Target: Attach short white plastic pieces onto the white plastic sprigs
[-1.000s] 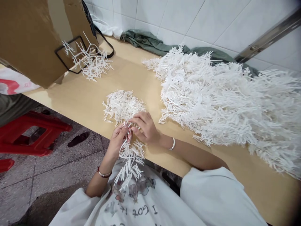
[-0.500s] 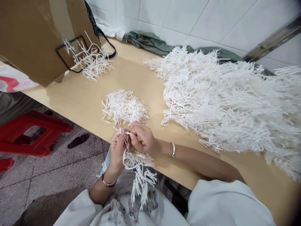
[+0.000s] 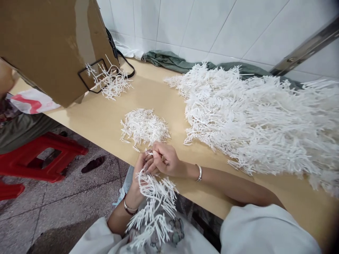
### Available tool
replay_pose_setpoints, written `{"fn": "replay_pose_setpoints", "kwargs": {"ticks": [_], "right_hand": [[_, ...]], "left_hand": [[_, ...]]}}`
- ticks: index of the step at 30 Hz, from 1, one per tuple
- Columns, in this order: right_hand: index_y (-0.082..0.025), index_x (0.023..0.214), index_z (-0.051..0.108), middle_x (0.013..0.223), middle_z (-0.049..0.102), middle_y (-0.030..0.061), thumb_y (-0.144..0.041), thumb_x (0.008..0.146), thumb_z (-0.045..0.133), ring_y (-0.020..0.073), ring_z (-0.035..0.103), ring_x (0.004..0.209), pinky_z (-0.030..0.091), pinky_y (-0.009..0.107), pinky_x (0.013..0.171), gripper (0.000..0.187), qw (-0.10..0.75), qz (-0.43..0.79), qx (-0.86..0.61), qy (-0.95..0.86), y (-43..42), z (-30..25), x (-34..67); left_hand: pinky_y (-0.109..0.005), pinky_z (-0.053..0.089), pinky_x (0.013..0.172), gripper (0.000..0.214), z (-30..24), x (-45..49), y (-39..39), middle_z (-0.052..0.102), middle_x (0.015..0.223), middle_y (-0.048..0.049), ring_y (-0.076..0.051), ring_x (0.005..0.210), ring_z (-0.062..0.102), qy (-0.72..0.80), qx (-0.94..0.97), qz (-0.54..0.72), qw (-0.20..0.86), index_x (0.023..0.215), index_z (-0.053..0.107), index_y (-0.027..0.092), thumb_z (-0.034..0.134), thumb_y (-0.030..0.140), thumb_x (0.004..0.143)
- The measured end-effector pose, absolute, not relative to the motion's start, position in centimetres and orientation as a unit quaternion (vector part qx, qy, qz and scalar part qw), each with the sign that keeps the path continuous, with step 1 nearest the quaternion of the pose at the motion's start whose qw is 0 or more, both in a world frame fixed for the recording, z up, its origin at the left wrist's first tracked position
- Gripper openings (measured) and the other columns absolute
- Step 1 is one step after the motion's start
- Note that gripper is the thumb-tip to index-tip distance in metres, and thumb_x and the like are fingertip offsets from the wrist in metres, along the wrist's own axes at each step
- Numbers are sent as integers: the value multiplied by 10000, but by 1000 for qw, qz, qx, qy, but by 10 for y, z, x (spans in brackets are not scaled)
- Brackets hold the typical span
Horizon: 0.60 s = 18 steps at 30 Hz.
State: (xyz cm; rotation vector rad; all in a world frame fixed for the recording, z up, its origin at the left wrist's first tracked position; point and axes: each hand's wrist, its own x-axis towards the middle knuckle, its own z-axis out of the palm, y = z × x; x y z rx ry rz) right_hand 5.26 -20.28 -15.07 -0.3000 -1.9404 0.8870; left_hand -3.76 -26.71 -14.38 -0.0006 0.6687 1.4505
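Observation:
My left hand (image 3: 140, 176) is closed around a branched white plastic spray (image 3: 156, 204), whose thin prongs hang down over my shirt. Against its fingertips, my right hand (image 3: 168, 158) is closed in a pinch; a small white bit shows between the two hands, too small to name. Just beyond them on the table (image 3: 150, 88) lies a small heap of short white pieces (image 3: 145, 126). A large pile of similar white branched sprays (image 3: 251, 120) covers the right side.
Bare branched stems (image 3: 115, 84) lie by a black wire frame (image 3: 81, 76) and a cardboard box (image 3: 58, 46) at the back left. Green cloth (image 3: 169, 60) runs along the tiled wall. A red stool (image 3: 50, 155) stands left, near a seated person's leg (image 3: 26, 128).
The white spray now hangs lower and spreads wider below my left hand. My left fingers have turned and drawn closer under my right hand. The whole view has shifted slightly.

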Motion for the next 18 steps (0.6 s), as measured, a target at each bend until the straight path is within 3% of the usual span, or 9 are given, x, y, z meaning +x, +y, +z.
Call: {"fn": "replay_pose_setpoints", "kwargs": {"ticks": [6, 8, 13, 18], "right_hand": [[-194, 640, 315, 546, 304, -59, -361, 934, 362, 68, 279, 476, 250, 216, 458, 341, 329, 568, -229, -719, -204, -128, 60], [-188, 657, 340, 567, 321, -52, -362, 941, 355, 73, 303, 498, 271, 218, 477, 333, 319, 573, -228, -720, -202, -124, 61], [-178, 684, 400, 646, 384, -26, -246, 915, 431, 92, 383, 590, 332, 234, 574, 242, 381, 377, -221, -815, -187, -123, 61], [-176, 823, 526, 788, 483, 23, -189, 896, 450, 131, 491, 730, 406, 268, 688, 106, 384, 206, -267, -860, -168, -133, 64]], "left_hand": [[-103, 199, 309, 322, -150, -52, -262, 217, 387, 112, -3, 281, 159, 164, -4, 639, 751, 578, 330, 177, 541, 188, 821], [-107, 195, 311, 305, -151, -55, -259, 200, 395, 110, -13, 287, 152, 136, 4, 635, 761, 587, 324, 182, 511, 178, 827], [-133, 223, 332, 355, -145, -52, -258, 169, 415, 94, -38, 317, 133, 128, 15, 653, 746, 564, 260, 190, 463, 200, 854], [-134, 298, 395, 248, -142, -45, -264, 261, 480, 83, -39, 377, 270, 100, 22, 695, 712, 637, 388, 182, 550, 190, 824]]}}
